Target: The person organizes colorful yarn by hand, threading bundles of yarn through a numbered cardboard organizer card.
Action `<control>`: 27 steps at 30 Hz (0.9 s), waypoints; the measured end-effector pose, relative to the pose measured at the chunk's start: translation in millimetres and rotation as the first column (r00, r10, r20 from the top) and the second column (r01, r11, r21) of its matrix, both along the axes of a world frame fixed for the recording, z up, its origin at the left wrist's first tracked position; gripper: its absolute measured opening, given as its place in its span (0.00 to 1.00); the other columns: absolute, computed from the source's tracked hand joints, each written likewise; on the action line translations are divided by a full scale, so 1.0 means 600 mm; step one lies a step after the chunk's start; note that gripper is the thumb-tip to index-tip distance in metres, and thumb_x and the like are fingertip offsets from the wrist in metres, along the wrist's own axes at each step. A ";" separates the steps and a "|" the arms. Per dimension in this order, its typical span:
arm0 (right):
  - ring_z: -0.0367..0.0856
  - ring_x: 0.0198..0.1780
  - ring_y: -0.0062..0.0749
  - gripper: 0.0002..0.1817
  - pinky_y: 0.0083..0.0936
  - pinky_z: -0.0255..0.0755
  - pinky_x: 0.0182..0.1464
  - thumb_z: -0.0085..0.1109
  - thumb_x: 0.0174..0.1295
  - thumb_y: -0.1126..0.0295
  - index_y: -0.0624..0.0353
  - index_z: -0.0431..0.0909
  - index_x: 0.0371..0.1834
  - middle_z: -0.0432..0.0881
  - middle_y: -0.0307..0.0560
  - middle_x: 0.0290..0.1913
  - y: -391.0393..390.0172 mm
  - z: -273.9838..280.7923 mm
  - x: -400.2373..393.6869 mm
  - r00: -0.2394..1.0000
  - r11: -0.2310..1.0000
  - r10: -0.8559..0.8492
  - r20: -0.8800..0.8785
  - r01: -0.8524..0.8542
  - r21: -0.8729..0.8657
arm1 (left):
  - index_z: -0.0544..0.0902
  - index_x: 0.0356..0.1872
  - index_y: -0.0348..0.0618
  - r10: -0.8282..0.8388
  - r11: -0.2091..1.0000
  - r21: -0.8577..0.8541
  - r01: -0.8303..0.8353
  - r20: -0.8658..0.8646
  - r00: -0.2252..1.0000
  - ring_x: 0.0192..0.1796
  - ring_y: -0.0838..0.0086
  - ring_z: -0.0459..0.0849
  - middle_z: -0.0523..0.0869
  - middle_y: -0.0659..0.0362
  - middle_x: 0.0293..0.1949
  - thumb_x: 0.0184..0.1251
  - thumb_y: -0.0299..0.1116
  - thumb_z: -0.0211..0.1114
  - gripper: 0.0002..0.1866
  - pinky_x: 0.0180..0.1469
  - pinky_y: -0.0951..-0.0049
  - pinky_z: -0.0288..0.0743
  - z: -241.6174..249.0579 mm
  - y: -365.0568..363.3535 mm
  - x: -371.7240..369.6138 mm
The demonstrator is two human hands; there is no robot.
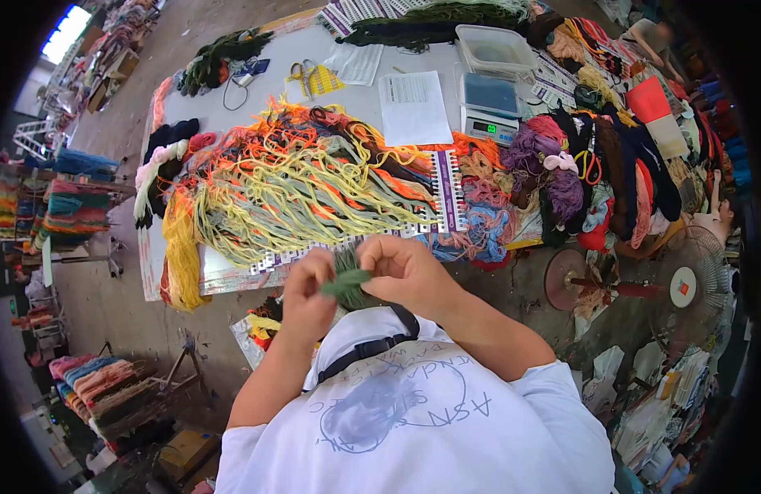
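Observation:
A bundle of dark green yarn [345,286] is held close to my chest, at the table's near edge. My left hand [312,284] grips its left side, with the fingers bent and slightly blurred. On the other side my right hand [394,267] pinches the yarn between thumb and fingers. A lighter green loop crosses the middle of the bundle. Just beyond my hands lies a wide heap of yellow, grey and orange yarn strands [306,181], attached along a white card strip with a purple band [448,191].
On the table [298,41] are scissors [302,78], a printed sheet [414,107] and a digital scale [489,128] bearing a blue-bottomed tub. Coloured skeins pile up at the right. A standing fan [683,286] is at my right, and another person's arm [714,193] shows at the far right.

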State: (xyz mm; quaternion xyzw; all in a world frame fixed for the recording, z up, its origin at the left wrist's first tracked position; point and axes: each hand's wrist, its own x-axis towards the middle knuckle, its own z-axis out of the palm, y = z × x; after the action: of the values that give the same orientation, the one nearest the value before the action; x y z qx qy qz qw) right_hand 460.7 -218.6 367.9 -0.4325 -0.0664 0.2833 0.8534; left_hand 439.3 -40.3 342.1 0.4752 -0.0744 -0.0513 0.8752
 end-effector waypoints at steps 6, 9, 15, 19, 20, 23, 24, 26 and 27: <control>0.75 0.30 0.39 0.08 0.32 0.68 0.31 0.57 0.43 0.76 0.62 0.68 0.26 0.70 0.48 0.27 0.026 0.007 0.027 0.728 0.553 0.085 0.680 0.533 -0.640 | 0.68 0.44 0.42 0.016 0.998 0.067 0.003 -0.292 0.956 0.17 0.80 0.73 0.76 0.59 0.26 0.68 0.27 0.45 0.07 0.18 0.82 0.67 0.027 -0.019 0.003; 0.74 0.28 0.40 0.08 0.31 0.69 0.32 0.56 0.44 0.71 0.63 0.72 0.27 0.73 0.50 0.27 0.015 -0.016 0.041 0.790 0.691 -0.001 0.613 0.444 -0.570 | 0.70 0.39 0.41 0.056 0.878 0.477 -0.044 -0.012 0.998 0.13 0.85 0.68 0.73 0.63 0.19 0.66 0.22 0.47 0.05 0.13 0.84 0.60 0.021 -0.016 -0.007; 0.73 0.38 0.22 0.05 0.20 0.68 0.44 0.52 0.54 0.80 0.60 0.72 0.33 0.73 0.40 0.39 0.040 -0.020 0.032 0.984 0.972 -0.180 -0.007 0.178 0.155 | 0.68 0.46 0.48 0.053 0.978 -0.135 -0.159 -0.573 0.818 0.09 0.79 0.62 0.78 0.56 0.27 0.69 0.34 0.41 0.10 0.12 0.81 0.58 0.044 -0.028 0.009; 0.74 0.39 0.25 0.04 0.24 0.66 0.48 0.51 0.55 0.78 0.60 0.72 0.34 0.74 0.41 0.40 0.035 -0.014 0.044 0.984 0.972 -0.039 -0.171 0.077 0.221 | 0.71 0.46 0.44 -0.219 0.939 -0.343 0.004 -0.590 0.777 0.07 0.81 0.59 0.77 0.59 0.22 0.68 0.28 0.41 0.11 0.10 0.82 0.54 0.030 -0.001 0.017; 0.74 0.40 0.25 0.04 0.24 0.67 0.48 0.51 0.55 0.77 0.61 0.72 0.34 0.74 0.40 0.39 0.031 -0.013 0.047 0.979 0.976 -0.076 -0.191 0.113 0.188 | 0.72 0.47 0.43 -0.241 0.951 -0.298 0.085 -0.541 0.806 0.07 0.83 0.59 0.76 0.61 0.20 0.69 0.29 0.45 0.11 0.10 0.83 0.52 0.024 0.010 0.013; 0.75 0.41 0.23 0.07 0.21 0.67 0.47 0.53 0.56 0.74 0.62 0.75 0.38 0.78 0.40 0.39 0.021 -0.023 0.056 0.972 0.993 -0.036 -0.233 0.062 0.103 | 0.72 0.53 0.42 -0.243 0.963 -0.237 0.129 -0.548 0.800 0.09 0.86 0.60 0.77 0.62 0.22 0.70 0.34 0.51 0.14 0.10 0.85 0.50 0.034 0.043 0.004; 0.76 0.40 0.22 0.08 0.20 0.67 0.45 0.54 0.57 0.72 0.63 0.75 0.39 0.79 0.40 0.39 0.020 -0.023 0.057 0.963 0.998 -0.015 -0.269 0.031 0.053 | 0.72 0.53 0.42 -0.242 0.962 -0.244 0.124 -0.547 0.801 0.09 0.86 0.60 0.77 0.62 0.22 0.70 0.34 0.51 0.14 0.10 0.85 0.50 0.040 0.049 0.003; 0.76 0.39 0.21 0.09 0.19 0.68 0.44 0.54 0.58 0.72 0.63 0.75 0.40 0.79 0.40 0.38 0.018 -0.025 0.062 0.963 1.000 0.027 -0.269 -0.027 0.003 | 0.71 0.56 0.42 -0.205 0.979 -0.133 0.157 -0.577 0.791 0.12 0.88 0.61 0.77 0.63 0.24 0.70 0.35 0.53 0.16 0.11 0.86 0.50 0.046 0.062 0.002; 0.76 0.38 0.20 0.09 0.18 0.68 0.42 0.54 0.59 0.72 0.63 0.76 0.40 0.80 0.39 0.38 0.018 -0.025 0.064 0.959 0.996 0.062 -0.275 -0.076 -0.042 | 0.70 0.59 0.44 -0.212 0.976 -0.081 0.202 -0.562 0.800 0.15 0.90 0.62 0.77 0.65 0.26 0.67 0.36 0.58 0.21 0.14 0.86 0.51 0.044 0.069 -0.002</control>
State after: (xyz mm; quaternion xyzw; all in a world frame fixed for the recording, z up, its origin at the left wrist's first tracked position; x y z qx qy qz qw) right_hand 498.9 -207.9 352.9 -0.4085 0.0446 0.3714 0.8326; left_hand 438.0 1.3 368.3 0.4198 0.1371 -0.2847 0.8508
